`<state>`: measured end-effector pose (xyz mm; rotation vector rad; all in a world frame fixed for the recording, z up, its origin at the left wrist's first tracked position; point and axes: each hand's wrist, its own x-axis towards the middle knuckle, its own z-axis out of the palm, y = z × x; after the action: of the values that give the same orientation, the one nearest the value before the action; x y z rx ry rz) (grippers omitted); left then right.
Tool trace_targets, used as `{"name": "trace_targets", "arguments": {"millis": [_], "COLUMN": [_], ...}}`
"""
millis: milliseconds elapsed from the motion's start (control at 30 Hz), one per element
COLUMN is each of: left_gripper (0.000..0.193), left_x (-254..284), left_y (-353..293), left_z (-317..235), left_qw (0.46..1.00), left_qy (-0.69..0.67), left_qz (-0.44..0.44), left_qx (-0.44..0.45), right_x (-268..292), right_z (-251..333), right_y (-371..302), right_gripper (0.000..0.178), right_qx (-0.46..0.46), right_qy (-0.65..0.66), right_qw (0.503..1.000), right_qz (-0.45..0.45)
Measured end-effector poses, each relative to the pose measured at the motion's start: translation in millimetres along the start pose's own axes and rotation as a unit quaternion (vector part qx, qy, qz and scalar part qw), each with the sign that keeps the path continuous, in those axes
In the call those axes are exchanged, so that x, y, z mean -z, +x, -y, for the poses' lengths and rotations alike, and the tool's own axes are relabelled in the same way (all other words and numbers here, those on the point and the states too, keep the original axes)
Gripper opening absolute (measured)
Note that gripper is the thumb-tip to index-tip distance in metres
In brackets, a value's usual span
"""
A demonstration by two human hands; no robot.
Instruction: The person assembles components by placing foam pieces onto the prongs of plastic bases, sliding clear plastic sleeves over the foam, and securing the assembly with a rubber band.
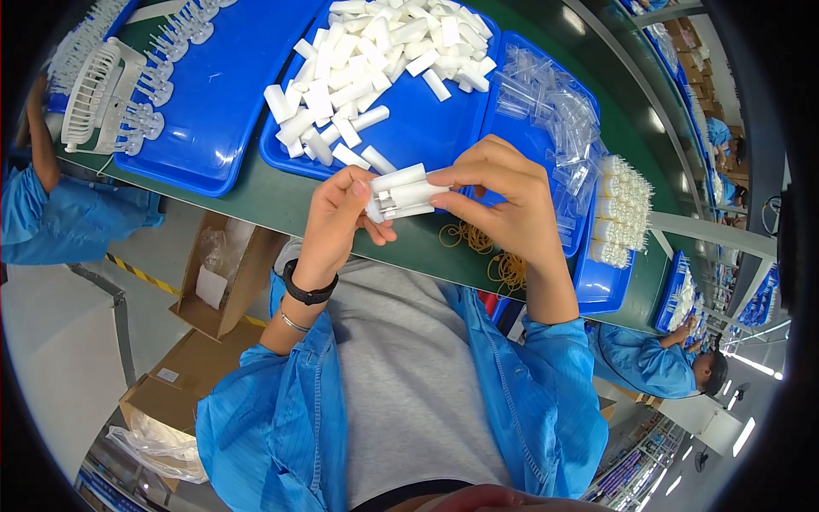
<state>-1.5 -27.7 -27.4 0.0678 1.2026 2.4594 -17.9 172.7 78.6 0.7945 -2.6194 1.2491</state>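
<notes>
My left hand (338,209) is closed round one end of a white plastic part (384,205), above the table's near edge. White foam blocks lie along the part, side by side. From the other side my right hand (509,192) pinches a white foam block (421,194) between thumb and fingers, its end up against the part. Small metal-looking bits show at the part's middle, too small to name. Just beyond the hands, a blue tray (444,128) bears a heap of loose white foam blocks (367,72).
Right of it, a blue tray (503,124) carries clear plastic pieces (546,94), beside stacked white spiky bundles (618,209). Yellow rubber bands (509,269) lie near the edge. At left, white plastic parts (111,98) sit by another blue tray (209,119). Co-workers (644,358) are on both sides.
</notes>
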Motion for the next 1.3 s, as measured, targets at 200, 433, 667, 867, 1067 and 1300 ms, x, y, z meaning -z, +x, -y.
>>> {"name": "trace_targets", "arguments": {"millis": [200,433,667,867,1067,1300], "left_gripper": [0.027,0.024,0.027,0.024,0.018,0.021], "left_x": [3.8,-5.6,2.7,-0.1,-4.0,-15.9], "left_y": [-1.0,-1.2,0.9,0.0,-1.3,-2.8], "left_z": [-0.3,2.4,-2.6,-2.7,-2.7,4.4], "left_qw": [1.0,0.998,0.997,0.999,0.998,0.996], "left_qy": [0.015,0.023,-0.036,-0.007,0.058,0.041], "left_qz": [-0.011,0.043,0.044,0.038,0.028,0.062], "left_qx": [-0.014,0.032,0.045,0.035,0.013,0.039], "right_x": [-1.3,-22.2,5.7,7.2,-7.7,3.0], "right_z": [2.1,-7.4,2.6,-0.1,-3.2,2.9], "right_y": [4.7,1.7,-1.1,-7.0,-5.7,-3.9], "right_gripper": [0.017,0.018,0.024,0.027,0.015,0.02], "right_qx": [0.022,0.035,0.022,0.023,0.052,0.056], "right_qy": [-0.042,0.028,-0.043,-0.028,-0.026,0.028], "right_qw": [0.999,0.998,0.999,0.998,0.997,0.997], "right_qz": [0.024,0.052,0.022,0.047,0.048,0.038]}}
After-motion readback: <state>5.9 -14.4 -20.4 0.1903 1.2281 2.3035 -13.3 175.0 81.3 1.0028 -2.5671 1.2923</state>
